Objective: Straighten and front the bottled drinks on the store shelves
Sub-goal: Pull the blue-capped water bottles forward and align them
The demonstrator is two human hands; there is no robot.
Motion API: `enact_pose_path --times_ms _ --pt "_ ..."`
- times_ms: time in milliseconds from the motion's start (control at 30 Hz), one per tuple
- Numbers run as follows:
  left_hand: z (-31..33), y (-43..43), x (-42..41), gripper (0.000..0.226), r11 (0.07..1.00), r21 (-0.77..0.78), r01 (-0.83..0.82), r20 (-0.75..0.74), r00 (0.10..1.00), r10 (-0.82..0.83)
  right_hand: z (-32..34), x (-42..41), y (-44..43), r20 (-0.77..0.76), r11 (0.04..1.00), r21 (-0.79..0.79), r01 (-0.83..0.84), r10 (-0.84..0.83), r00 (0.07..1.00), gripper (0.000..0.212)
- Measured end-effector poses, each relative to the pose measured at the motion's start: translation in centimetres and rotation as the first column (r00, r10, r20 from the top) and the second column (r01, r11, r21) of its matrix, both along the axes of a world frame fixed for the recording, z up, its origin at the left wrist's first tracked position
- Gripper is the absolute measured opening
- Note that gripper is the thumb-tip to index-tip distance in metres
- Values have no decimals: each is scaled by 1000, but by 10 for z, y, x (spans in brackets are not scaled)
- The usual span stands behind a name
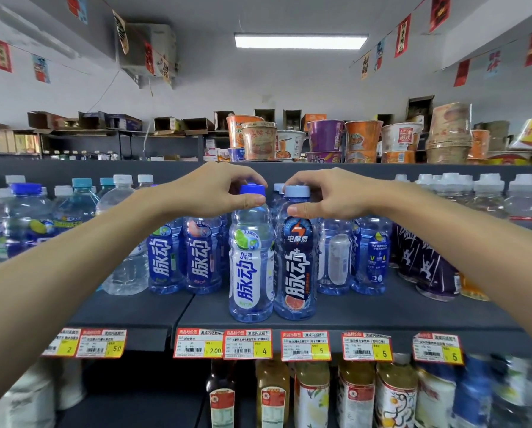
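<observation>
Head view: both arms reach forward. Left hand [218,189] pinches the blue cap of the white-label bottle [251,261]; right hand [323,194] pinches the pale cap of the dark-label bottle [297,257]. Both bottles stand upright, side by side near the shelf [382,310] front.

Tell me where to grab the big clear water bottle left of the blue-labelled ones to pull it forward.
Probably the neck just under its white cap, reached from the front. The clear water bottle stands upright, its broad body looks too wide for one hand, and a blue-labelled bottle crowds its right side.
</observation>
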State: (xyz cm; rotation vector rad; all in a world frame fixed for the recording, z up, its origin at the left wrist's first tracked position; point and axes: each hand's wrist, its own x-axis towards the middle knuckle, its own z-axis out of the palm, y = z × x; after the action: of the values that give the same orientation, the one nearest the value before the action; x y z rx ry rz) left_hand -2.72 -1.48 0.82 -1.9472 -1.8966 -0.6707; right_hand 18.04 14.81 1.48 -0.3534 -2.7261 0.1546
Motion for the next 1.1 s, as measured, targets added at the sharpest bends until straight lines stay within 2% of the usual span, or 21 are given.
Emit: enact_pose_path --times_ms 100,233,367,533,667,800,900,1033,1100 --pt "-1 -1 2 35 1000 -23 -14 -12 1000 14 -7 0 -2 -23 999 46 4 -3 1000 53" --pt "-1 -2 4 39 999 -30 -38 -25 999 37 -18 1 -3 -57 998 66 15 -11 998 70" --pt "3 3 15 50 993 109 48 -47 998 -43 -24 6 -2 -79 996 83 23 -17 997 81" --pt "11 23 42 52 990 101 95 -211 975 -72 -27 27 4 -140 998 55 41 -33 990 72" --pt "9 40 74 57 991 87 100 -237 969 -77 -30 50 17 -156 996 72 55 -43 987 71" --pt "12 61 101 52 1000 23 -7 -289 957 14 -19 72 42 -186 986 135 93 -67 980 60" --pt "13 81 114 54 993 -29 -116 -331 938 100 -16 82 67 -221 948 264 179 -121 968 56" --pt "12 109 125 82 958 -15 -287 -465 850 247 -18 87 92 -285 858 423 293 -181 941 60" --pt "13 120 127 96 928 -60 -368 -473 829 298 -20 87 100 -264 835 452 314 -211 941 66"
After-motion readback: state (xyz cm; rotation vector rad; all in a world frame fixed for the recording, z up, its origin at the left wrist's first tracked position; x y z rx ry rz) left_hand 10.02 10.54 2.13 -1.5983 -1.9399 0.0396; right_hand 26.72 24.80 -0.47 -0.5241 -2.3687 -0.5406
